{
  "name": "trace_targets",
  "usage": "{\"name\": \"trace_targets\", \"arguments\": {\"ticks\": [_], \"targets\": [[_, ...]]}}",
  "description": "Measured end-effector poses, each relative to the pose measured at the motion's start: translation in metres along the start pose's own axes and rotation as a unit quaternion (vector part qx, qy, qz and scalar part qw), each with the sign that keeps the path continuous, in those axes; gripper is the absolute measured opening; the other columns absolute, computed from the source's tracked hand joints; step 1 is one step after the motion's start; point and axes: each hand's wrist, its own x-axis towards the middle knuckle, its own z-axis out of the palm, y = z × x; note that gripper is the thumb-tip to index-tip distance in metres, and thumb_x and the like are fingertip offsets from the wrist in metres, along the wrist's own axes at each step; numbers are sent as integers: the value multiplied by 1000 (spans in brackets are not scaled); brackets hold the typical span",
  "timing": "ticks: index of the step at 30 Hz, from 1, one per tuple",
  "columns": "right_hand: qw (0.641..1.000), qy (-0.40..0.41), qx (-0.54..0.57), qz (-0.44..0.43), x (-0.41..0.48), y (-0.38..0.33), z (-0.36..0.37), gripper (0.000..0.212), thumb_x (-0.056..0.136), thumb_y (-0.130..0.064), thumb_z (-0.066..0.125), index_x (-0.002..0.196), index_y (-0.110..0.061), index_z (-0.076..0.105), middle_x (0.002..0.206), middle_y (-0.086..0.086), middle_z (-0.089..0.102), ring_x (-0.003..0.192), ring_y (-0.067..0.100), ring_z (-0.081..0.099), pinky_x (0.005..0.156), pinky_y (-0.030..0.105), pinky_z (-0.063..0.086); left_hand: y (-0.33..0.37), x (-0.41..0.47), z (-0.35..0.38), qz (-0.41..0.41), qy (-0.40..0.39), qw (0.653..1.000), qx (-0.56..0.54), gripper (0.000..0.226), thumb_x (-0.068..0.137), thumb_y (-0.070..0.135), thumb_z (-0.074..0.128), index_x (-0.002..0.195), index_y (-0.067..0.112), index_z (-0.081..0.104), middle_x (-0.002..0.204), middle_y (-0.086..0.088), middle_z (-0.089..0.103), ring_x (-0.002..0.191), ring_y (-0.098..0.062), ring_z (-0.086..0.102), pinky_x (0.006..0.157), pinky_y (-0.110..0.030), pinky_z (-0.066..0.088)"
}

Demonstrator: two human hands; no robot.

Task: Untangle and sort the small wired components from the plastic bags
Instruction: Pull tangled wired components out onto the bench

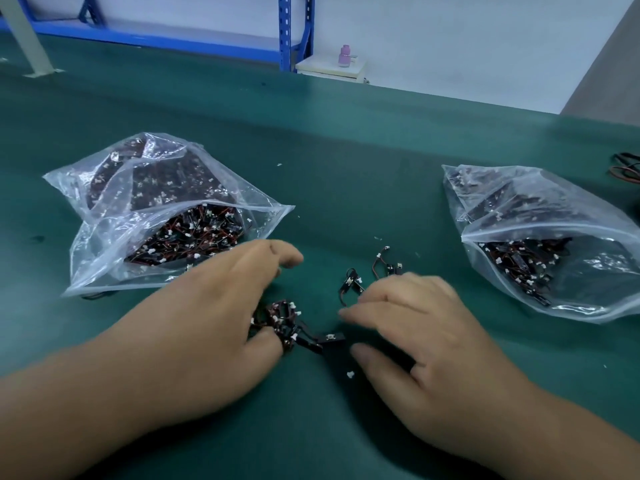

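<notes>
Two clear plastic bags lie open on the green table, each full of small black components with red-black wires and white plugs: the left bag (149, 216) and the right bag (540, 244). Between them my left hand (214, 323) rests over a tangled clump of components (284, 323), thumb and fingers touching it. My right hand (426, 348) is blurred, fingers curled beside the clump, near a loose black piece (332, 337). A few separate components (351, 284) and another pair (389, 266) lie just beyond my right fingers.
A loose white plug (350, 374) lies by my right thumb. Red-black cables (627, 168) sit at the table's right edge. Behind the table stand a blue shelf frame (287, 32) and a white cabinet with a pink bottle (344, 56).
</notes>
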Motion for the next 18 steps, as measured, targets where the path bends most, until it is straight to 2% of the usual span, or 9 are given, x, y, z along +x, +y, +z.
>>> {"name": "trace_targets", "arguments": {"ticks": [3,5,7,9,10,12,15,18], "targets": [[996,-73,-1,-48,0,-8,1,29,91,-37,60,114,-25,74,122,-8,67,102,20,63,86,46,50,-20,-5,1,35,12,999,10,65,92,46,51,147,48,16,144,30,28,132,7,28,106,-6,16],[993,-100,-6,-67,0,-12,1,28,91,-35,58,114,-29,75,126,-9,67,103,20,63,86,45,51,-32,-8,5,64,1,998,-1,60,92,52,48,146,51,20,139,36,26,129,13,22,107,-2,9],[991,-103,-22,-79,0,-15,0,27,91,-30,57,108,-28,77,122,-9,70,98,21,65,83,44,53,-39,-8,11,97,12,995,-13,53,92,53,48,143,49,33,133,34,33,125,10,27,113,-12,16],[989,-106,-44,-89,-1,-18,-4,23,88,-25,60,102,-23,79,116,-6,72,92,23,66,79,42,55,-39,-5,13,105,25,994,-15,46,92,53,47,137,46,45,126,29,41,120,3,38,111,-25,30],[988,-110,-58,-94,-2,-19,-6,21,87,-22,62,99,-20,79,112,-4,72,88,24,66,76,40,55,-38,-4,13,108,29,994,-13,45,91,53,46,135,44,49,123,28,44,118,1,41,109,-27,33],[983,-125,-97,-98,-5,-20,-9,19,88,-22,60,91,-17,78,101,-2,72,79,26,64,69,39,54,-38,-4,16,119,44,992,-23,44,89,50,49,132,43,51,117,27,47,114,1,44,106,-25,34],[976,-141,-149,-66,-10,-16,-13,30,92,-23,48,80,-15,74,86,1,69,71,28,60,65,40,53,-37,-5,19,139,70,987,-36,38,91,47,56,129,43,54,113,26,49,111,2,45,103,-26,37],[976,-127,-177,-20,-11,-6,-15,23,87,-18,54,75,-13,73,80,3,67,67,30,59,65,41,54,-33,-6,20,157,69,984,-43,35,91,50,58,124,43,57,110,26,50,110,4,45,103,-28,38]]}}
